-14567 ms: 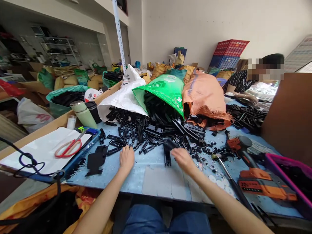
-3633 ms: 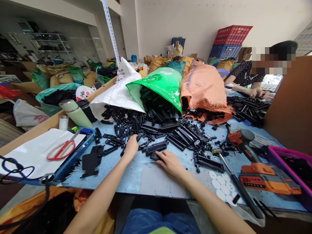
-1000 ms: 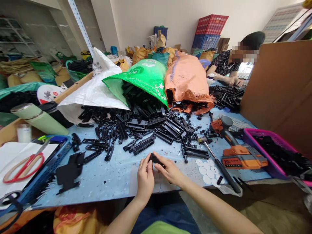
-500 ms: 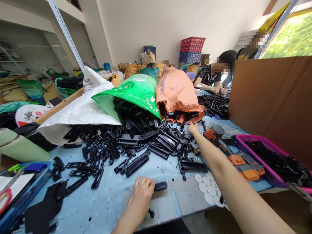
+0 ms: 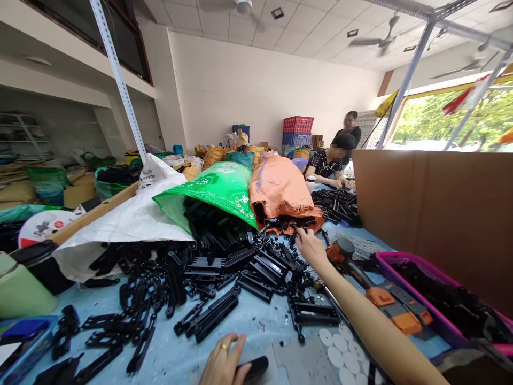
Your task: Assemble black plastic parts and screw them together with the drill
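A: Left hand (image 5: 224, 361)?
B: Low by the near edge of the desk (image 5: 168, 342). Fingers half curled and a bit apart, ring on one. On a black bar (image 5: 257, 367), thumb at its side. Bar's free end points right, just beside a gray sheet (image 5: 300, 355).
A: Gripped, or just resting on it?
B: Can't tell. Palm and the bar's other end are out of sight.
A: Right hand (image 5: 310, 247)?
B: Arm stretched out, hand at the mouth of the orange sack (image 5: 280, 184). Fingers narrow, tips bunched at small black parts there. Can't tell if it's got one.
A: Around it?
B: Heap of black bars (image 5: 266, 267) to its left, spread before the green sack (image 5: 216, 184). Drill (image 5: 385, 297) right of the hand, next to the forearm. White discs (image 5: 339, 355) near the desk edge, between bar and forearm.
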Available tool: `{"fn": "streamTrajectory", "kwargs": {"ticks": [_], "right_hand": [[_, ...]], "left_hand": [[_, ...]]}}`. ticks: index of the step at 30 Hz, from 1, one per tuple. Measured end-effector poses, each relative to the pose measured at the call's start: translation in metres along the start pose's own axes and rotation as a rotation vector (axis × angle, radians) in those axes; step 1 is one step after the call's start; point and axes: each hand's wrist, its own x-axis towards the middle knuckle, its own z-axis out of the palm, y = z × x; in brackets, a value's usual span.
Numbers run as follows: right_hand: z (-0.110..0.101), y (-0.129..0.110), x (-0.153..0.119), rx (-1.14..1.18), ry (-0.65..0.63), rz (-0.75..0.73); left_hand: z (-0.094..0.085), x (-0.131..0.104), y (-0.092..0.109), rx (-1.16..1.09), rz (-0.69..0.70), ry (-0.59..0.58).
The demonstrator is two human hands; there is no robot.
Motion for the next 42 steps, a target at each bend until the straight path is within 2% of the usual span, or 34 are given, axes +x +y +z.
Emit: {"fn": "streamTrajectory", "kwargs": {"ticks": [2,3,5,7,8,10,12,14,17,20,22,25,26,28,31,34,42], "right_hand": [[-0.034,-0.012,-0.033,0.174,0.021,-0.244],[-0.051,-0.018,-0.051,0.297,-0.008,-0.383],[-0.08,-0.031,-0.086,0.538,-0.154,-0.608],[-0.094,-0.044,-0.116,0.737,-0.31,-0.661],[-0.094,-0.05,-0.13,0.833,-0.347,-0.609],[-0.08,-0.061,-0.152,1.031,-0.358,-0.427],[-0.055,-0.07,-0.171,1.192,-0.377,-0.293],[-0.03,-0.075,-0.184,1.252,-0.438,-0.263],[-0.009,-0.071,-0.19,1.142,-0.448,-0.281],[-0.011,-0.052,-0.183,0.841,-0.426,-0.357],[-0.017,-0.035,-0.18,0.605,-0.462,-0.473],[-0.017,-0.014,-0.182,0.346,-0.573,-0.76],[-0.013,-0.009,-0.184,0.282,-0.611,-0.837],[-0.003,-0.004,-0.191,0.171,-0.671,-0.905],[0.015,-0.006,-0.2,0.057,-0.707,-0.883],[0.025,-0.012,-0.204,0.022,-0.691,-0.859],[0.021,-0.01,-0.205,-0.011,-0.651,-0.825]], "left_hand": [[-0.017,0.013,0.008,0.004,-0.004,0.158],[-0.026,0.02,0.013,0.026,-0.016,0.235],[-0.038,0.032,0.023,0.045,-0.022,0.328],[-0.04,0.038,0.03,-0.041,0.003,0.326],[-0.038,0.039,0.033,-0.113,0.018,0.317],[-0.026,0.035,0.038,-0.255,0.014,0.301],[-0.011,0.029,0.043,-0.364,-0.053,0.278],[0.004,0.024,0.048,-0.449,-0.128,0.226],[0.016,0.02,0.047,-0.421,-0.16,0.058],[0.015,0.017,0.039,-0.235,-0.156,-0.238],[0.007,0.014,0.034,-0.166,-0.173,-0.365],[-0.006,0.014,0.031,-0.151,-0.188,-0.388],[-0.009,0.014,0.029,-0.155,-0.154,-0.385],[-0.012,0.015,0.026,-0.159,-0.112,-0.395],[-0.013,0.015,0.025,-0.149,-0.095,-0.422],[-0.015,0.014,0.027,-0.15,-0.103,-0.429],[-0.017,0.014,0.031,-0.153,-0.099,-0.409]]}}
